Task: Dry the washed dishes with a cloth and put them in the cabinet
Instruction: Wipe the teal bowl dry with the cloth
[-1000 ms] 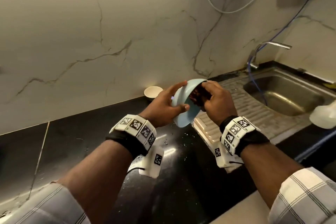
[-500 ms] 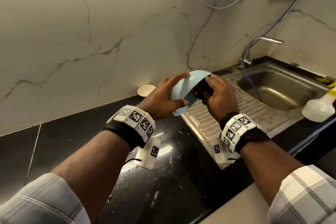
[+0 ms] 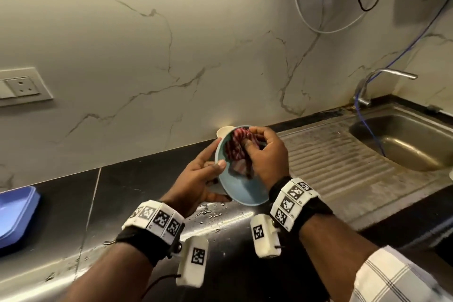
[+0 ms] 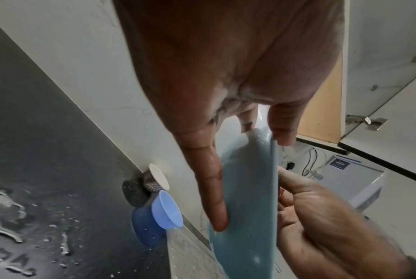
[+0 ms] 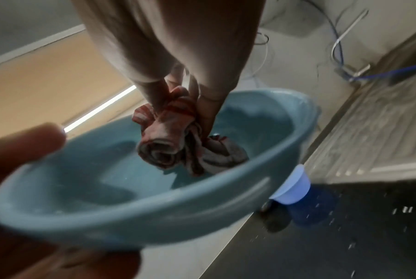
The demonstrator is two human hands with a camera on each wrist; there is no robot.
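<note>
A light blue bowl [image 3: 241, 190] is held tilted above the wet black counter, its inside facing me. My left hand [image 3: 208, 174] grips its left rim, thumb on the inside edge and fingers behind. In the left wrist view the bowl [image 4: 247, 217] shows edge-on with my fingers [image 4: 214, 198] along its back. My right hand [image 3: 264, 154] holds a bunched red-and-white striped cloth [image 3: 236, 147] against the bowl's inner wall. The right wrist view shows the cloth [image 5: 178, 139] wadded inside the bowl [image 5: 154, 207].
A small cream cup [image 3: 224, 131] and a blue cup [image 4: 166, 209] stand by the marble wall. The steel drainboard [image 3: 343, 154] and sink [image 3: 404, 140] with tap lie to the right. A blue tray [image 3: 14, 213] sits far left. Open cabinet door [image 4: 321, 94] overhead. Water puddles on the counter [image 3: 213, 213].
The bowl has turned from edge-on to face me, so its inside and the striped cloth now show. Both hands have moved down and nearer to me.
</note>
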